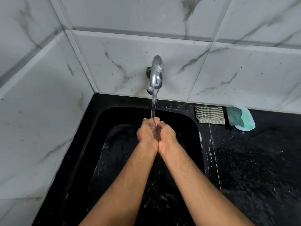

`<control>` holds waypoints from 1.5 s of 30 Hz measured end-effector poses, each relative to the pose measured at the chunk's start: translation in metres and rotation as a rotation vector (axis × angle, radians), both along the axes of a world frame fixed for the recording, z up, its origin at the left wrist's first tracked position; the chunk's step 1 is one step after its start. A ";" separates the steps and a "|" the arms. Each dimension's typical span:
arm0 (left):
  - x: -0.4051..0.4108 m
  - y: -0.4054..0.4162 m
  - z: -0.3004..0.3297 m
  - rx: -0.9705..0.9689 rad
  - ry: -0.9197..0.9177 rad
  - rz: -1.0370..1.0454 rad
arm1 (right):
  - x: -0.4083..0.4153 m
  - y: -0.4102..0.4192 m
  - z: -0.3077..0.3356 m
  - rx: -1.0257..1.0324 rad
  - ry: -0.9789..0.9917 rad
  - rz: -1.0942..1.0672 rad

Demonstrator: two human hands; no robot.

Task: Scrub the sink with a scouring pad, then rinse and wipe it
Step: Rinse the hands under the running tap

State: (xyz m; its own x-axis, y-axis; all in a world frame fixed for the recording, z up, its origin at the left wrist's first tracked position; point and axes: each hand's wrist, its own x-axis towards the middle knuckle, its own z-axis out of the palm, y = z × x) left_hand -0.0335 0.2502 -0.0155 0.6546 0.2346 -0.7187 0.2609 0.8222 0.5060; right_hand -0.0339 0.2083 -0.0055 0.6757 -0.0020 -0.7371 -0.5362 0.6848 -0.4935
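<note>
Both hands at frame centre over the black sink [104, 126], pressed together along the little-finger edges into a cup. Left hand [146, 134] and right hand [167, 136]: grip part open, fingers curved upward, touching each other, holding no object, only water pooling between the palms. Stream of water [153, 105] falls from the chrome wall tap [156, 74] at upper centre straight into the cupped palms. Sink basin wet, dark, set in a black speckled desk [254, 168] with water drops. Right of the sink, at the back against the marble-look tiles: folded checked cloth [210, 115], and just beside it, further right, the green scouring pad [235, 117] lying in a pale soap dish [249, 118], well apart from the hands.
</note>
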 end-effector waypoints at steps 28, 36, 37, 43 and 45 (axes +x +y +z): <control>-0.024 0.011 -0.022 -0.182 0.045 0.149 | -0.024 0.002 -0.010 0.050 0.068 -0.050; -0.008 0.025 -0.004 -0.024 -0.010 0.083 | -0.016 0.019 0.011 0.217 0.015 -0.094; -0.008 0.023 -0.003 -0.012 -0.013 0.082 | -0.017 0.017 0.011 0.194 0.021 -0.088; -0.011 -0.001 -0.012 0.043 0.024 0.079 | -0.019 -0.001 0.001 0.244 0.024 -0.138; -0.005 -0.028 -0.013 0.012 0.023 -0.007 | -0.018 -0.025 -0.001 0.214 0.010 -0.201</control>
State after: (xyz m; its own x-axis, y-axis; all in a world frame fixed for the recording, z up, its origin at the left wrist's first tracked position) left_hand -0.0380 0.2218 -0.0289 0.6393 0.2392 -0.7308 0.2783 0.8140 0.5099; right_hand -0.0519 0.1831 -0.0069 0.6700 0.0213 -0.7420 -0.3836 0.8657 -0.3215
